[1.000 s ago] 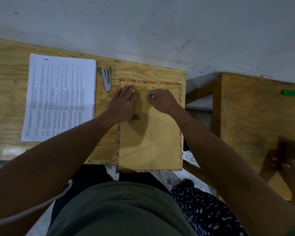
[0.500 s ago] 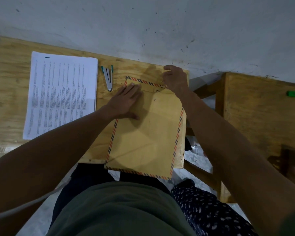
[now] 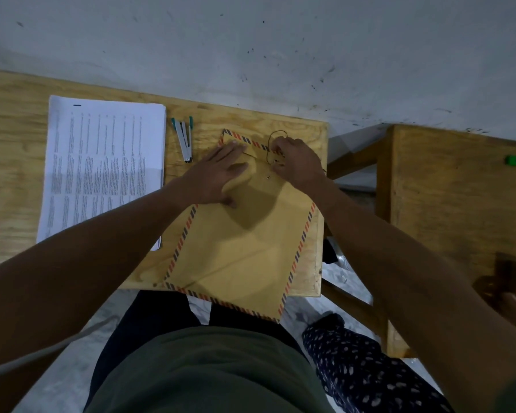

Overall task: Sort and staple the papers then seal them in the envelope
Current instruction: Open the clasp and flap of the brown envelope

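Right hand (image 3: 297, 162) pinching the string (image 3: 276, 135) at the flap (image 3: 245, 144), apparently to work the clasp (image 3: 268, 176). Left hand (image 3: 221, 174) spread flat, pressing the envelope (image 3: 245, 242) down to steady it. Envelope askew on the desk (image 3: 18, 162), overhanging its near edge. Papers (image 3: 102, 168) stacked left, stapler (image 3: 183, 138) between.

papers (image 3: 102, 168) left | stapler (image 3: 183, 140) between | envelope (image 3: 245, 234) right, on desk (image 3: 9, 150)
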